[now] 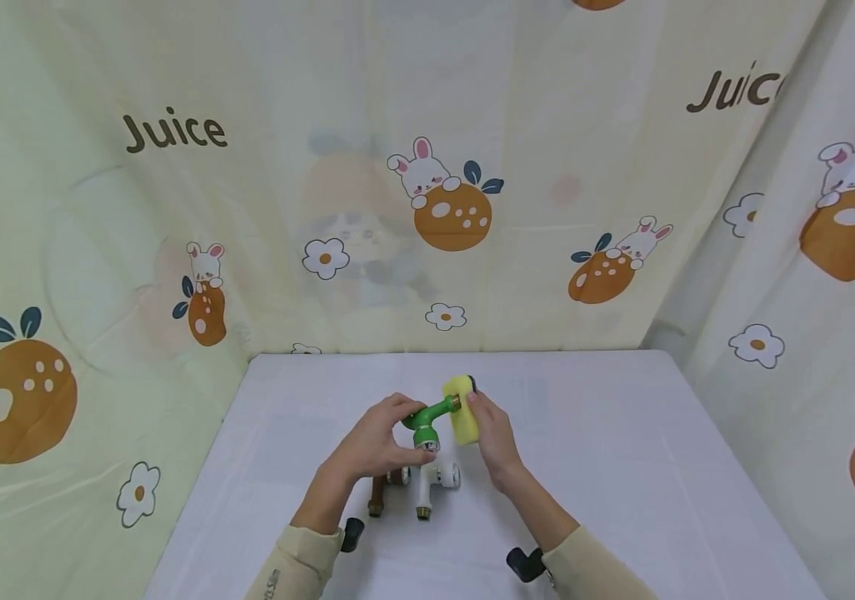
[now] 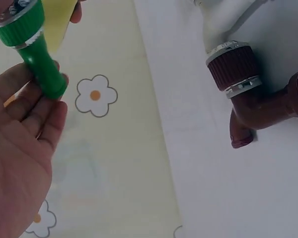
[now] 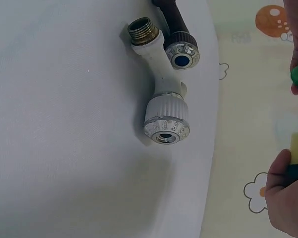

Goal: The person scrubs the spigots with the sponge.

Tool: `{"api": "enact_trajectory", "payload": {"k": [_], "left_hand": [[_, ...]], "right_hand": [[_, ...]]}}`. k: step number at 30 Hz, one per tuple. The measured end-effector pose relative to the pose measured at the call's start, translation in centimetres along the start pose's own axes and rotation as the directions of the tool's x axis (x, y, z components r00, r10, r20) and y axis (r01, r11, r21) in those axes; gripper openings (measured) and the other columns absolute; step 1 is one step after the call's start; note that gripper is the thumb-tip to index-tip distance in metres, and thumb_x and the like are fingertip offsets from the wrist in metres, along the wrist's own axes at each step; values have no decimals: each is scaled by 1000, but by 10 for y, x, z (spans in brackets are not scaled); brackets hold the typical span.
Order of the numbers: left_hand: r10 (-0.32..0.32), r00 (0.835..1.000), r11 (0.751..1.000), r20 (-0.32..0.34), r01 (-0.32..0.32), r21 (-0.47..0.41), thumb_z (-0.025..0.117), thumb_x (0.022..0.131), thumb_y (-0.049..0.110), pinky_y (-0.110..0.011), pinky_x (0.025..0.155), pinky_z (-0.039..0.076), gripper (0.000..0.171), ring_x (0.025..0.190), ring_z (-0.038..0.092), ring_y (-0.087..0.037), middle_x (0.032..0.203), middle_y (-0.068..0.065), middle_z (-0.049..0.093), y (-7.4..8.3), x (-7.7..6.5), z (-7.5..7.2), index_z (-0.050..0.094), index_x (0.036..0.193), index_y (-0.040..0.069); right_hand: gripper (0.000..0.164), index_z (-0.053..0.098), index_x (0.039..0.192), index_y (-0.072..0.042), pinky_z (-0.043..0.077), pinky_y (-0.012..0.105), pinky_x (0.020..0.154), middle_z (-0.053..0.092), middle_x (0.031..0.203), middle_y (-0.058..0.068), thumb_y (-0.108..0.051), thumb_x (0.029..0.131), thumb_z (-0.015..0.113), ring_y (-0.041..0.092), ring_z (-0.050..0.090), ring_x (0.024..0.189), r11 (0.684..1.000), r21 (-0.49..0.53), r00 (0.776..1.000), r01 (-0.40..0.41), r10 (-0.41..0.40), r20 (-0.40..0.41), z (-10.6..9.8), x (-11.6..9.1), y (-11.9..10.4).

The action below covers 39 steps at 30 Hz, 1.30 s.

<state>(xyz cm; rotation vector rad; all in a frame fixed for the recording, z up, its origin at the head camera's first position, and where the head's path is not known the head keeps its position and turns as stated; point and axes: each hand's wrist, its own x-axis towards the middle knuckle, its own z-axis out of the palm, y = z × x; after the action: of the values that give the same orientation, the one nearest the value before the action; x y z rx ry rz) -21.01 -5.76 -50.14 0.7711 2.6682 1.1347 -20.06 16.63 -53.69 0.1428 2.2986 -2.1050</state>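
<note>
My left hand (image 1: 377,437) grips a green faucet (image 1: 435,411) above the table, its thumb by the silver-ringed knob. In the left wrist view, the fingers lie round the green spout (image 2: 45,74). A yellow sponge (image 1: 465,423) with a dark backing is pinched in my right hand (image 1: 497,437). In the head view it meets the brass threaded end of the green faucet. Below the hands lie a brown faucet (image 1: 377,492), partly hidden by the left hand, and a white faucet (image 1: 426,492) with a brass threaded end (image 3: 143,30).
A white-covered table (image 1: 622,483) spreads under both hands. Behind it and at the sides hangs a curtain (image 1: 532,275) printed with rabbits, oranges and flowers. Black wrist-camera parts (image 1: 525,565) show by both sleeves.
</note>
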Motion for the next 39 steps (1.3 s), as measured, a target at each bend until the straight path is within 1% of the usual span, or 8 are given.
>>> {"api": "enact_trajectory", "payload": {"k": [6, 9, 12, 15, 17, 22, 28, 39], "left_hand": [[-46, 998, 996, 30, 44, 77, 85, 79, 42, -35, 84, 53, 70, 102, 59, -14, 121, 7, 66, 2, -1, 2, 62, 143, 25], [-55, 998, 992, 7, 54, 117, 85, 79, 42, -34, 81, 53, 70, 101, 60, -15, 120, 6, 66, 1, -1, 3, 63, 143, 25], [-50, 999, 988, -13, 52, 147, 86, 79, 41, -34, 81, 54, 69, 103, 63, -16, 119, 6, 66, -2, -1, 3, 63, 142, 24], [-41, 999, 988, -14, 42, 148, 87, 79, 42, -36, 86, 56, 70, 105, 64, -14, 120, 7, 66, -3, -1, 3, 63, 142, 24], [-35, 999, 990, -8, 36, 140, 88, 79, 43, -37, 89, 57, 72, 108, 64, -13, 123, 7, 66, -3, -2, 3, 62, 143, 24], [-6, 1000, 989, 7, 5, 149, 91, 77, 40, -38, 93, 57, 75, 110, 63, -11, 127, 8, 65, -1, -2, 3, 62, 144, 25], [4, 999, 987, 52, -13, 163, 91, 77, 35, -35, 88, 56, 73, 105, 63, -14, 128, 7, 66, 3, -1, 5, 62, 144, 25], [22, 997, 992, 74, -31, 120, 88, 78, 34, -35, 91, 54, 73, 108, 59, -10, 132, 9, 63, 7, -2, 6, 62, 146, 26]], "right_hand": [[58, 50, 155, -14, 43, 29, 76, 57, 113, 10, -48, 108, 49, 19, 49, 93, 995, -64, 996, 75, -78, -42, 3, -3, 1], [53, 50, 156, -23, 42, 30, 81, 54, 126, 9, -43, 107, 55, 20, 46, 102, 981, -107, 982, 160, -169, -81, 3, -2, 3], [51, 52, 154, -30, 41, 35, 88, 51, 134, 8, -37, 104, 62, 20, 43, 112, 950, -151, 952, 272, -288, -99, 3, -4, 5], [53, 55, 152, -30, 39, 39, 92, 50, 136, 6, -33, 101, 67, 18, 38, 119, 918, -183, 925, 353, -372, -79, 6, -6, 4], [53, 55, 152, -29, 39, 39, 91, 49, 135, 6, -32, 100, 68, 17, 37, 118, 908, -191, 918, 374, -391, -61, 9, -8, 2], [52, 55, 152, -27, 38, 39, 90, 49, 135, 7, -35, 102, 65, 18, 36, 118, 916, -202, 930, 346, -364, -60, 12, -8, -2], [51, 55, 152, -26, 38, 37, 89, 48, 137, 10, -39, 103, 62, 23, 38, 120, 933, -235, 950, 273, -300, -84, 10, -5, -1], [54, 56, 151, -20, 38, 37, 86, 50, 131, 14, -46, 104, 58, 25, 40, 117, 959, -202, 963, 199, -229, -139, 4, 2, 4]]}}
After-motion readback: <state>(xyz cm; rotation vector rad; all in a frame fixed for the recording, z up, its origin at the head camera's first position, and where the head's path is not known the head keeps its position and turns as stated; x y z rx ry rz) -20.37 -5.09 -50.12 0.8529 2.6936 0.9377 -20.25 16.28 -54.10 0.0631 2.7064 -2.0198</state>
